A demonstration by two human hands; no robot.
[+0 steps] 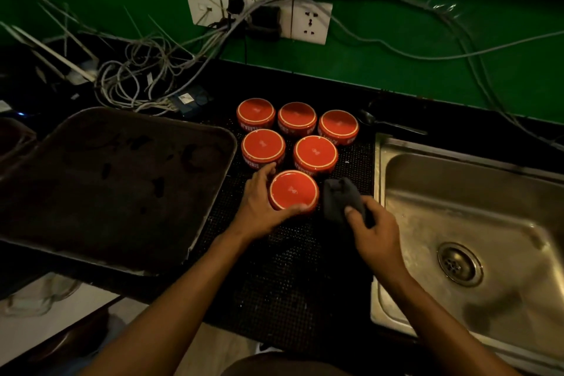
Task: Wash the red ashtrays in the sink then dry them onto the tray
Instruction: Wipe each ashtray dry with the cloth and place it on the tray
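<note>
**Six red ashtrays on the mat, one in hand**

Landmark: the black mat point(290, 268) on the counter, w/ the sink point(476, 223) touching its right edge & the dark tray point(91, 192) just beside its left edge.

Six red ashtrays sit upside down on the mat. Three are in the back row point(297, 119), two in the middle row point(290, 149), & one front ashtray point(293, 191) is near the mat's middle.

The left hand point(262, 204) holds the front ashtray. Its thumb curls round the near side & its fingers go round the far left side.

The right hand point(375, 235) is just right of that ashtray, over the mat's right part. It pinches a dark cloth point(341, 198) w/ thumb & fingers. The cloth is right beside the front ashtray; can't tell if they touch.

The hands are apart, one on each side of the front ashtray.

A spoon point(387, 122) lies behind the mat's back right corner. Wires point(137, 82) pile up behind the tray, far left of the mat.
</note>
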